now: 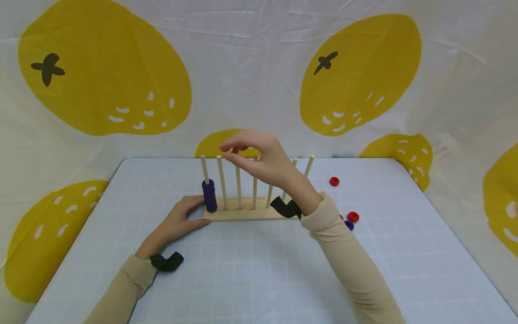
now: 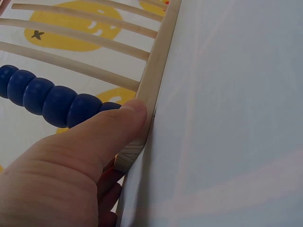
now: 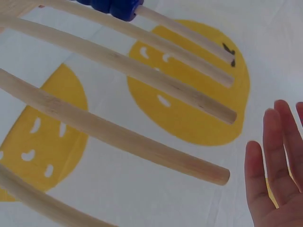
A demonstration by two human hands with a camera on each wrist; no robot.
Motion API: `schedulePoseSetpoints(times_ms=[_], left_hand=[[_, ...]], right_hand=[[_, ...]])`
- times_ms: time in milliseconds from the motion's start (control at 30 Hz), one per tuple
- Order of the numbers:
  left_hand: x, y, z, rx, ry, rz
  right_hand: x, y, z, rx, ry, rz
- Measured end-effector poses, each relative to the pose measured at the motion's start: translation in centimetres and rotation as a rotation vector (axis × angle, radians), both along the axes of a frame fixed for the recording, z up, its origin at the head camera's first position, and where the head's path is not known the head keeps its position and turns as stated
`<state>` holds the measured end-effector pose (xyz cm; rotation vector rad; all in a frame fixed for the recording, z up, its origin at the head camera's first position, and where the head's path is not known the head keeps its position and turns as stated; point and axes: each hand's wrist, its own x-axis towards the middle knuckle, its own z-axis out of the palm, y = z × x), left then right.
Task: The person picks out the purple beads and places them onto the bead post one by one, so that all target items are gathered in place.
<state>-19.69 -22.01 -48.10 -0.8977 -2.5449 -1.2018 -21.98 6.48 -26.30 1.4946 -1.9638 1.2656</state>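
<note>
**Peg rack (image 1: pixel 247 215) lies crosswise between a holding left hand (image 1: pixel 180 221) and a raised right hand (image 1: pixel 265 158)**

The rack stands on the desk (image 1: pixel 226 274), its long axis running left to right, pegs upright. The left hand pinches the base's left end, thumb in front, just beside the blue ring stack (image 1: pixel 209 196) on the leftmost peg. The right hand is up at peg-top height, thumb and fingers bent toward each other with a gap between, no ring visible in it; its fingertips look near the second peg (image 1: pixel 222 182). The relation that seems to matter: the loose red rings (image 1: pixel 353 217) and loose blue ring (image 1: pixel 350 225) lie right of the rack, so the right hand is nearer them, though well apart.
</note>
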Motion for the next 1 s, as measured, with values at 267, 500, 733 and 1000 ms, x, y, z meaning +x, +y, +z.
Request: schedulePoseSetpoints(times_ms=[267, 500, 733, 1000], left_hand=[[0.0, 0.0, 0.0, -0.007, -0.012, 0.009], [-0.1, 0.1, -0.1, -0.008, -0.009, 0.014], [-0.1, 0.1, -0.2, -0.012, -0.003, 0.025], [-0.1, 0.1, -0.1, -0.01, -0.018, 0.019]], right_hand=[[1.3, 2.2, -0.2, -0.046, 0.011, 0.004], [2.3, 4.4, -0.7, -0.068, -0.011, -0.022], [3.1, 6.8, -1.4, -0.091, -0.01, -0.044], [4.0, 10.2, -2.5, -0.076, -0.037, -0.118]])
